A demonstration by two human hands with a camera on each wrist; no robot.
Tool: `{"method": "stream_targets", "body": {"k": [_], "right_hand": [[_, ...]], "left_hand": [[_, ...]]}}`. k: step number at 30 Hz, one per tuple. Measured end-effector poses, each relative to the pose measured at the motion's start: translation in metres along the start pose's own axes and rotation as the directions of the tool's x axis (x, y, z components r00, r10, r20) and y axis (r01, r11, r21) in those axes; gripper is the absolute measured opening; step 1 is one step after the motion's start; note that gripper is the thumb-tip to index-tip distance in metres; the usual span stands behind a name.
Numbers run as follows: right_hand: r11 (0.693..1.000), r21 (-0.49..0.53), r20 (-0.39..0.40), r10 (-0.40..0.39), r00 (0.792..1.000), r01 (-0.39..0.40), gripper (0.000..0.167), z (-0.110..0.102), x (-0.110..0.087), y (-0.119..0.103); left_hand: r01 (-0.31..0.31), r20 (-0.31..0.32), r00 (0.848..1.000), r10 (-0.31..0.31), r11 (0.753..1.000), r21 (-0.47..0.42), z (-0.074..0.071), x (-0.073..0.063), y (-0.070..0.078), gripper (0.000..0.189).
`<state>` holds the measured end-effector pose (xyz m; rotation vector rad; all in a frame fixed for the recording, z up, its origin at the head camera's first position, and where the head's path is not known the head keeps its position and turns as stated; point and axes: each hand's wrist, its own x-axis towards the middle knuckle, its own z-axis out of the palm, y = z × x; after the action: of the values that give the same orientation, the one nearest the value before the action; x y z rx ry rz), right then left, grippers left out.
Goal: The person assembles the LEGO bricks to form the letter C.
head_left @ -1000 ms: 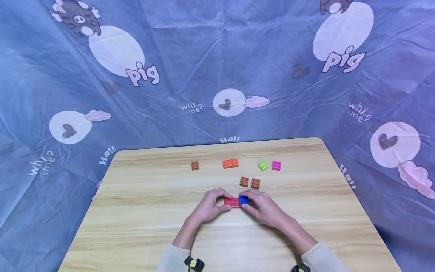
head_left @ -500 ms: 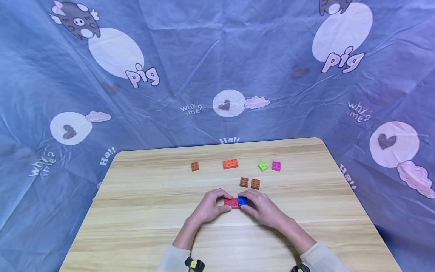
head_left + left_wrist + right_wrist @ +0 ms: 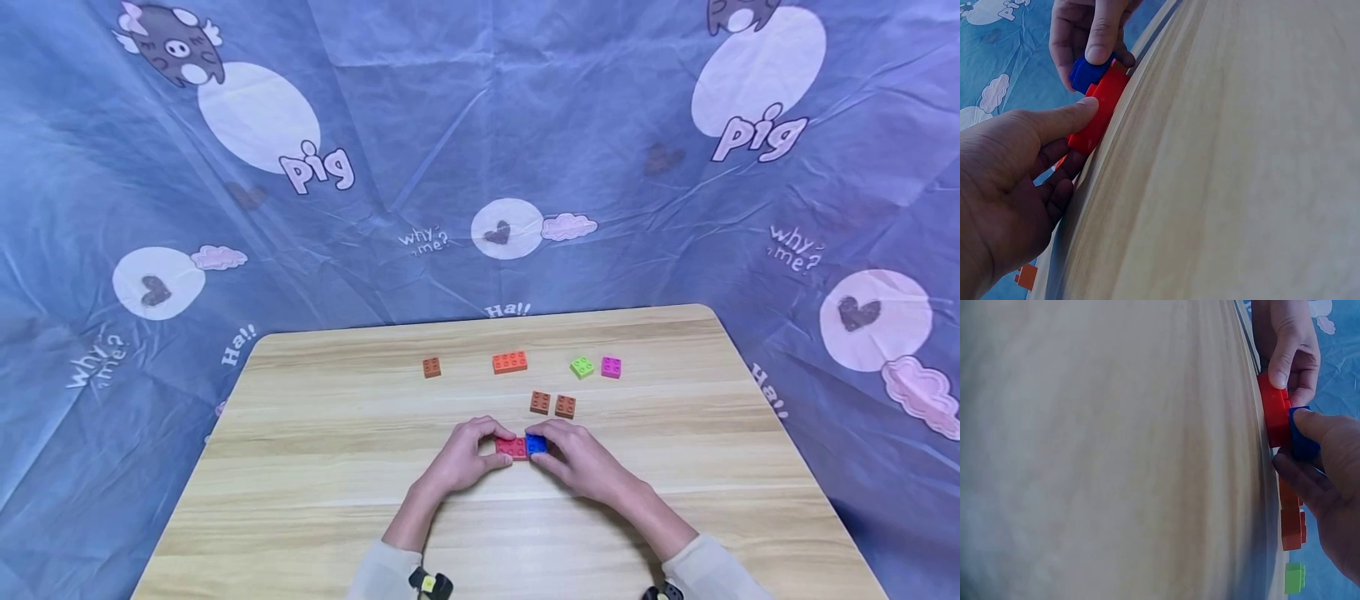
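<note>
A red toy brick (image 3: pixel 510 447) with studs on top lies flat on the wooden table. My left hand (image 3: pixel 467 454) pinches its left end between thumb and fingers. On its right end sits a smaller blue brick (image 3: pixel 536 444), which my right hand (image 3: pixel 581 458) grips by its front and back sides. Seen from the right wrist, the blue brick (image 3: pixel 1303 434) stands on the stud side of the red brick (image 3: pixel 1274 411), level with its end. Fingers cover parts of both bricks.
Two brown bricks (image 3: pixel 540 402) lie just behind the hands. Farther back are another brown brick (image 3: pixel 431 367), an orange brick (image 3: pixel 510 362), a lime green brick (image 3: pixel 582 367) and a magenta brick (image 3: pixel 611 367). A blue printed cloth (image 3: pixel 420 275) hangs behind the table (image 3: pixel 315 467).
The blue brick and my right hand's fingertips have shifted slightly left over the red brick's end. My left hand and the other bricks stay in place.
</note>
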<state>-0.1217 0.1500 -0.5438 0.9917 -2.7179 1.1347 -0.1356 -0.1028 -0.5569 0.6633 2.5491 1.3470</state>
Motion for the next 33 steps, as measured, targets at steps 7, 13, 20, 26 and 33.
{"method": "stream_targets", "body": {"k": [7, 13, 20, 26, 33], "right_hand": [[1.000, -0.003, 0.012, 0.005, 1.000, -0.005, 0.037, -0.001, 0.002, 0.001], [0.998, 0.055, 0.000, 0.010, 1.000, -0.010, 0.035, 0.001, 0.003, 0.004], [0.975, 0.214, 0.011, 0.062, 0.998, -0.063, 0.038, 0.009, 0.001, 0.021], [0.963, 0.261, 0.009, 0.067, 0.998, -0.067, 0.040, 0.012, -0.001, 0.031], [0.966, 0.253, -0.003, 0.052, 0.999, -0.050, 0.039, 0.014, 0.000, 0.031]], "left_hand": [[0.003, 0.002, 1.000, -0.003, 1.000, 0.006, -0.001, 0.000, 0.000, 0.027], [0.007, 0.002, 1.000, -0.007, 1.000, -0.001, -0.001, 0.000, 0.000, 0.027], [0.008, 0.003, 1.000, -0.008, 1.000, 0.003, 0.001, 0.000, -0.002, 0.028], [0.004, -0.004, 1.000, -0.004, 1.000, -0.001, 0.001, 0.001, -0.001, 0.028], [0.000, 0.022, 1.000, -0.001, 1.000, 0.020, -0.003, 0.000, -0.001, 0.029]]}}
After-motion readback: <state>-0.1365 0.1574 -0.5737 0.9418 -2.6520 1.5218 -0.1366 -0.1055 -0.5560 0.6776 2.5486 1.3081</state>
